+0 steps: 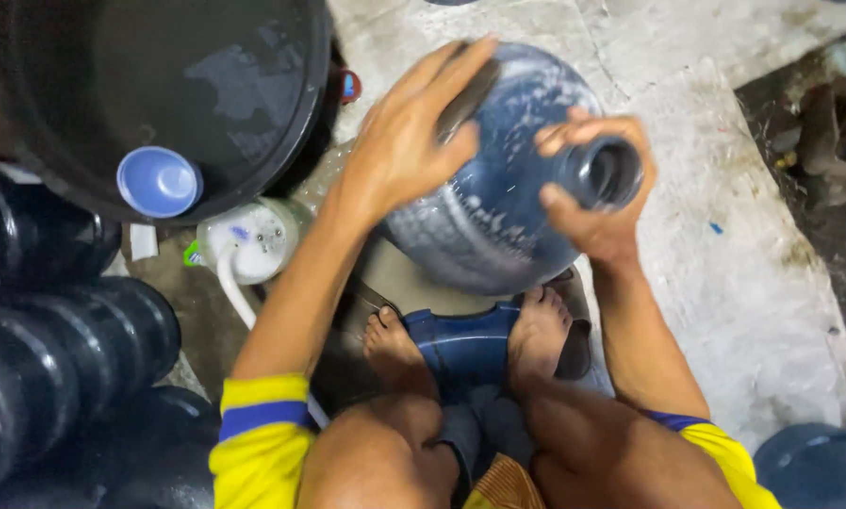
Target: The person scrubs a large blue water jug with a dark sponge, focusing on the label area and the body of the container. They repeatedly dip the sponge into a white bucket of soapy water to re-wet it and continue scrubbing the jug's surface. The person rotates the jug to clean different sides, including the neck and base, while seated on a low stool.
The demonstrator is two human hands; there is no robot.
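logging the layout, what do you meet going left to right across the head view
black stacked jugs → small blue cup → white jar → left hand → blue water jug → right hand → wet concrete floor

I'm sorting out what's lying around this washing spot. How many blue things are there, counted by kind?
Blue water jugs: 2, one held by the left hand and right hand, one at bottom right
Blue scoop cup in the black tub: 1
Blue stool: 1
Total: 4
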